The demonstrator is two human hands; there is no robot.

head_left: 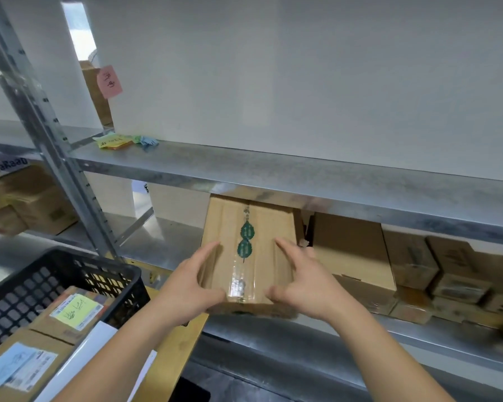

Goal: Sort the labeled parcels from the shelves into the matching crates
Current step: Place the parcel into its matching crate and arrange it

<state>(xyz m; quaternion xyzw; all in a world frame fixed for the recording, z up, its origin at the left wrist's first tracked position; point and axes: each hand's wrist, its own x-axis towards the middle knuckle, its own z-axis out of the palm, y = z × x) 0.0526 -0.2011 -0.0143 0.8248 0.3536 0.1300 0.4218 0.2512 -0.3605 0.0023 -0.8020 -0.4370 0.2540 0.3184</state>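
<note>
A brown cardboard parcel with clear tape and green leaf prints lies at the front of the lower metal shelf, partly over its edge. My left hand grips its left side, thumb on top. My right hand grips its right side the same way. A black plastic crate stands at lower left, holding parcels with a yellow label and a blue label.
More cardboard boxes line the lower shelf to the right. The upper shelf carries loose coloured sticky notes. A pink note is stuck on a box behind. Other boxes sit on the left rack past the steel upright.
</note>
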